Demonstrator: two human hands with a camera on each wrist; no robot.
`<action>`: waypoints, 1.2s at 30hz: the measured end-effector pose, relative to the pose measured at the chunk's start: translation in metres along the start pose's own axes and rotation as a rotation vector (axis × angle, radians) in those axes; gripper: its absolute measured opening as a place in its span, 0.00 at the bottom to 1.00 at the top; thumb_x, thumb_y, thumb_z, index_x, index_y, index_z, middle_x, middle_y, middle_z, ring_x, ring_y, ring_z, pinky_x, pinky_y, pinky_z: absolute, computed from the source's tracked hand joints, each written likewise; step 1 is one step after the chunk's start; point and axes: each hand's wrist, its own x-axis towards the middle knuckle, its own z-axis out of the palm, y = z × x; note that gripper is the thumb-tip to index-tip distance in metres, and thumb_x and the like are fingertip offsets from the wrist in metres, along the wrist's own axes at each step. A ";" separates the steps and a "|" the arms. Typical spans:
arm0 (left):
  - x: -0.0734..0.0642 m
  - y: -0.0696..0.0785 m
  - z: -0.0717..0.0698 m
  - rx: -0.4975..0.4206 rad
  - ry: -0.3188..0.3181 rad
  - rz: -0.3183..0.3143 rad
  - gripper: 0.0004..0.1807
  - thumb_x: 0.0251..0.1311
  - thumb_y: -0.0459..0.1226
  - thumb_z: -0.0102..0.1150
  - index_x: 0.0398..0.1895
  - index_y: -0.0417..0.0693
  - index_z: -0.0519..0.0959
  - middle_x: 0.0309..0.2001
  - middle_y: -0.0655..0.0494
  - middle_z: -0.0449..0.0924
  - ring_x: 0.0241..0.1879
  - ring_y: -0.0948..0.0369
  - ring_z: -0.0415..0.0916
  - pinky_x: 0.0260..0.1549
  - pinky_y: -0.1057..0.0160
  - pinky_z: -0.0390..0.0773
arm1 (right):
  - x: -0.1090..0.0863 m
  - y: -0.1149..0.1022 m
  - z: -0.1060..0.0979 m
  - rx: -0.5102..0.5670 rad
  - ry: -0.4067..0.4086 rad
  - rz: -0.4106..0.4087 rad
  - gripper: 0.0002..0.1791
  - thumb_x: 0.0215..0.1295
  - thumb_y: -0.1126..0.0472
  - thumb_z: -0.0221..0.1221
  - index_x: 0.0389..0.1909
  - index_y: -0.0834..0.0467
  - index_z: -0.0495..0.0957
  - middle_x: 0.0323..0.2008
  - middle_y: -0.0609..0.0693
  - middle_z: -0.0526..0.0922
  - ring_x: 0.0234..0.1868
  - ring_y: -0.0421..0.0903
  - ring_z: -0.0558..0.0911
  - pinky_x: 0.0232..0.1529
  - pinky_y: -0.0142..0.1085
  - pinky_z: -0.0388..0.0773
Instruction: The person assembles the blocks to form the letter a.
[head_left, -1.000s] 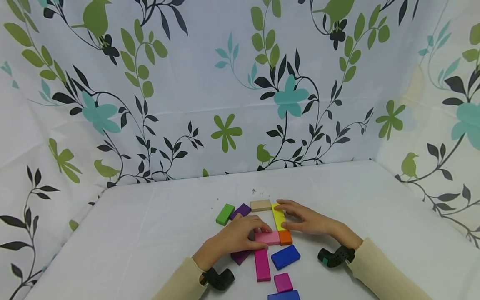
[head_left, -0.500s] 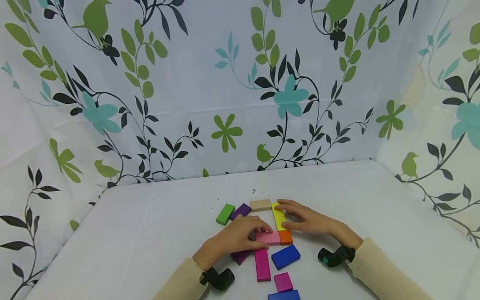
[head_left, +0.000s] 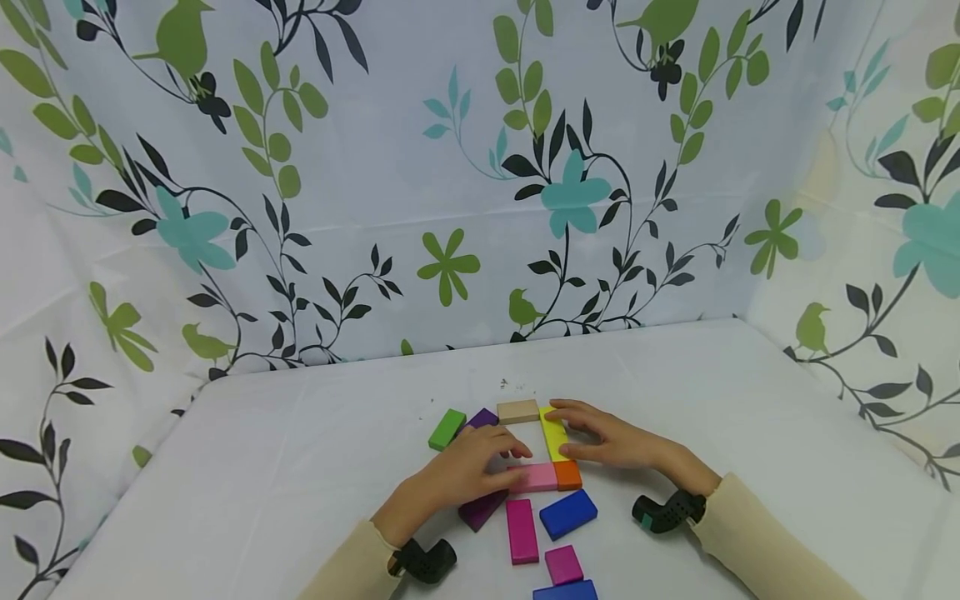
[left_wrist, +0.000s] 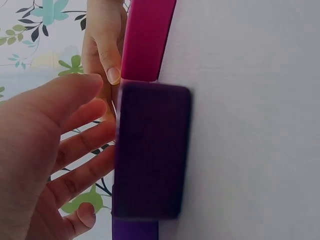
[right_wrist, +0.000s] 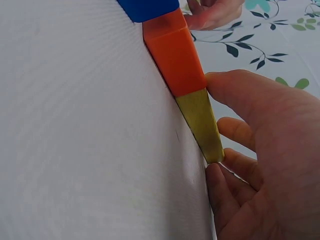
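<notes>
My left hand [head_left: 468, 467] hovers with loosely bent fingers above the left end of a light pink block [head_left: 536, 477], thumb tip close to it. A dark purple block [head_left: 482, 510], large in the left wrist view, lies beneath that hand. My right hand [head_left: 615, 437] spans a yellow block [head_left: 553, 435], thumb at its near end and fingers at its far end. In the right wrist view, the thumb sits where an orange block [right_wrist: 175, 52] meets the yellow one. A beige block [head_left: 517, 412] adjoins the yellow block's far end.
Behind the left hand lie a purple block [head_left: 483, 417] and a green block [head_left: 447, 429]. Nearer are a magenta block [head_left: 522, 531], a blue block [head_left: 568, 513], a small magenta block [head_left: 564, 565] and another blue block [head_left: 566, 592]. A patterned curtain [head_left: 450, 167] closes off the white table's back.
My left hand has lifted its fingers off the light pink block and shifted slightly left. The right hand stays at the yellow block. The head view has turned slightly.
</notes>
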 end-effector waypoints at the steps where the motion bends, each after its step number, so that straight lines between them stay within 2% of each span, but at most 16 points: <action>1: -0.001 0.000 0.000 -0.001 0.006 0.003 0.17 0.66 0.50 0.58 0.52 0.54 0.81 0.48 0.63 0.81 0.53 0.63 0.72 0.53 0.53 0.68 | 0.000 0.000 0.000 0.000 0.000 0.000 0.29 0.69 0.52 0.57 0.69 0.55 0.66 0.74 0.60 0.55 0.67 0.66 0.67 0.63 0.63 0.61; 9: -0.012 -0.005 -0.005 -0.009 0.049 0.006 0.14 0.66 0.47 0.59 0.50 0.53 0.82 0.49 0.60 0.79 0.57 0.59 0.71 0.59 0.45 0.66 | 0.003 -0.001 -0.001 -0.013 0.001 0.000 0.29 0.69 0.51 0.57 0.69 0.55 0.66 0.74 0.60 0.55 0.67 0.65 0.67 0.63 0.62 0.62; 16: -0.021 -0.002 -0.012 0.017 0.077 0.006 0.13 0.65 0.45 0.59 0.48 0.52 0.83 0.49 0.58 0.80 0.56 0.58 0.72 0.58 0.48 0.69 | 0.002 -0.004 -0.004 -0.018 0.015 0.003 0.30 0.69 0.51 0.57 0.69 0.55 0.66 0.74 0.61 0.55 0.66 0.66 0.67 0.62 0.63 0.63; 22: -0.030 -0.006 -0.014 0.027 0.089 -0.002 0.12 0.64 0.45 0.60 0.48 0.52 0.83 0.48 0.58 0.79 0.53 0.59 0.73 0.57 0.49 0.71 | 0.004 -0.003 -0.005 -0.023 0.018 -0.004 0.29 0.69 0.52 0.57 0.69 0.56 0.66 0.73 0.61 0.55 0.66 0.66 0.67 0.62 0.63 0.63; 27: -0.037 -0.009 -0.014 0.036 0.084 0.013 0.14 0.62 0.47 0.63 0.47 0.54 0.83 0.44 0.60 0.78 0.46 0.63 0.72 0.50 0.58 0.76 | 0.004 -0.004 -0.006 -0.031 0.018 -0.015 0.30 0.69 0.52 0.58 0.69 0.56 0.66 0.73 0.62 0.56 0.66 0.66 0.67 0.62 0.62 0.63; 30: -0.041 -0.009 -0.015 0.026 0.075 0.046 0.17 0.58 0.51 0.65 0.47 0.55 0.83 0.43 0.61 0.78 0.42 0.65 0.71 0.45 0.64 0.76 | 0.003 -0.004 -0.006 -0.033 0.020 -0.018 0.30 0.69 0.52 0.58 0.68 0.56 0.67 0.73 0.62 0.56 0.66 0.66 0.68 0.62 0.62 0.63; 34: -0.046 -0.011 -0.013 0.006 0.036 0.059 0.21 0.52 0.55 0.68 0.47 0.59 0.83 0.45 0.63 0.77 0.42 0.67 0.70 0.43 0.67 0.76 | 0.001 -0.003 -0.002 -0.019 0.008 -0.020 0.30 0.69 0.52 0.57 0.68 0.57 0.66 0.73 0.63 0.56 0.66 0.66 0.67 0.62 0.62 0.63; 36: -0.048 -0.012 -0.013 -0.009 0.011 0.046 0.22 0.51 0.56 0.68 0.48 0.61 0.82 0.46 0.64 0.76 0.43 0.68 0.70 0.44 0.67 0.76 | -0.001 -0.003 0.000 -0.008 0.002 -0.020 0.30 0.69 0.52 0.57 0.68 0.58 0.66 0.73 0.63 0.56 0.66 0.66 0.67 0.63 0.62 0.63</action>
